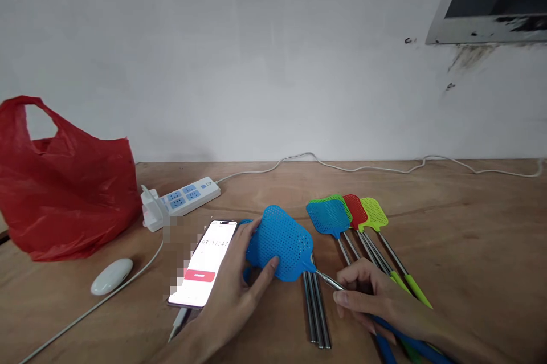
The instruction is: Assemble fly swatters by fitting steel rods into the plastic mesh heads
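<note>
A blue fly swatter (282, 241) with a perforated head is held between both hands, tilted above the table. My left hand (239, 278) grips the head, its thumb on the near face and its fingers behind. My right hand (363, 293) is closed round the metal shaft, close to the blue handle. Under the swatter lie several bare metal rods (316, 318) side by side. Part of another blue piece shows behind the left hand, mostly hidden. To the right rests a fanned group of swatters with blue (328, 217), green, red (355, 210) and yellow-green heads (374, 213).
A lit phone (207, 261) on a cable lies left of my left hand. Farther left are a white power strip (188, 199), a white mouse-shaped object (111, 276) and a red plastic bag (68, 182). A white cord (363, 169) runs along the wall.
</note>
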Motion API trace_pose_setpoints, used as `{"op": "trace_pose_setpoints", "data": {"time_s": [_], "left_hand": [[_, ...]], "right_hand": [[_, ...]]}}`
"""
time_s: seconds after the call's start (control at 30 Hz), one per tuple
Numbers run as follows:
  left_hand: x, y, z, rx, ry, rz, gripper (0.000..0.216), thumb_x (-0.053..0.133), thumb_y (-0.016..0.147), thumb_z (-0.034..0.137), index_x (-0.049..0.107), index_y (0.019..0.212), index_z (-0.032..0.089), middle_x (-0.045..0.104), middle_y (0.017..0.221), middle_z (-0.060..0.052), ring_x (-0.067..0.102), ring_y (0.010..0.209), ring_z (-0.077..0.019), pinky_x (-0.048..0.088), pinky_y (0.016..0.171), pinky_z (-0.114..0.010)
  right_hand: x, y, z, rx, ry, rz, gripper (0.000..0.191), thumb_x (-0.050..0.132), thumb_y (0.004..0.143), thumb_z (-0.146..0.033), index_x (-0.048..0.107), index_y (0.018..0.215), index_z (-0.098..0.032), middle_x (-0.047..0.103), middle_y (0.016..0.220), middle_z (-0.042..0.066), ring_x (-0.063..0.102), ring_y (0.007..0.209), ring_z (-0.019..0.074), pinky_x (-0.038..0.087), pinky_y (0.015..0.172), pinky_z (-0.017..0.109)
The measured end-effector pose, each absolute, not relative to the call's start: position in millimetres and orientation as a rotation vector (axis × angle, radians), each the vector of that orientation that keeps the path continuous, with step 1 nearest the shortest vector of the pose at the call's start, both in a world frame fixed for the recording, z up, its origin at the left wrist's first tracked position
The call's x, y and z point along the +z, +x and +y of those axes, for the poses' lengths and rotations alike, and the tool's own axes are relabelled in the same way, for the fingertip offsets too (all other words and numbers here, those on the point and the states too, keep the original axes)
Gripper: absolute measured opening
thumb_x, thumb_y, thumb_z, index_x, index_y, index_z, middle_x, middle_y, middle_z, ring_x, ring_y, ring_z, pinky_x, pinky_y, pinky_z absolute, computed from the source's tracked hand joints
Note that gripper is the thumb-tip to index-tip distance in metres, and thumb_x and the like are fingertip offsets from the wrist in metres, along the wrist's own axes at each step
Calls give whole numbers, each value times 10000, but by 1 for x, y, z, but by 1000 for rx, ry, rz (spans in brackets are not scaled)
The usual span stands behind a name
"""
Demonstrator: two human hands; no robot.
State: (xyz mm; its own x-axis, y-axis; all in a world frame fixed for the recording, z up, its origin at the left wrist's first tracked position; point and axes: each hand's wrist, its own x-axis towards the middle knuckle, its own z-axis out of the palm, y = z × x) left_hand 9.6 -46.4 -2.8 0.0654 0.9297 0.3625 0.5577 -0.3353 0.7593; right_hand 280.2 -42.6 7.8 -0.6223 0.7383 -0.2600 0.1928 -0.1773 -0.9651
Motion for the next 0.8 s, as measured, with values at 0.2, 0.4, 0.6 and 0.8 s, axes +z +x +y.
{"op": "trace_pose_setpoints", "data": {"time_s": [0.2, 0.4, 0.6, 0.8], "left_hand": [[5, 9, -44, 1370, 1913, 1454, 453, 518, 994, 381, 390, 1425, 325, 463, 1447, -65, 474, 1315, -270, 417, 1085, -479], [15, 11, -49, 1148, 2283, 1344, 124, 481, 995, 234, 581, 1066, 253, 623, 1089, -46, 608, 981, -217, 498, 825, -345], [39, 4, -50, 665, 2699, 1514, 225, 403, 999, 248, 597, 890, 213, 656, 787, -29, 615, 707, -229, 421, 639, -344], [37, -12, -46, -63, 2574, 1852, 344, 404, 1002, 335, 618, 764, 211, 684, 717, -55, 666, 642, -280, 363, 535, -329]], "right_hand": [[2, 279, -36, 1401, -1141, -1543, 500, 622, 873, -560, 542, 1222, -211, 596, 560, -71, 387, 303, 64, 346, 301, 172], [-19, 287, -21, 940, -1244, -1566, 288, 599, 900, -500, 650, 908, -217, 601, 738, -7, 486, 399, 91, 397, 374, 235], [-17, 291, -13, 480, -1321, -1826, 183, 529, 925, -331, 672, 961, -224, 624, 808, 38, 595, 668, 199, 450, 542, 293], [-12, 300, -11, 82, -1465, -2121, 207, 465, 899, -209, 671, 901, -219, 631, 830, 57, 632, 774, 242, 459, 671, 346]]}}
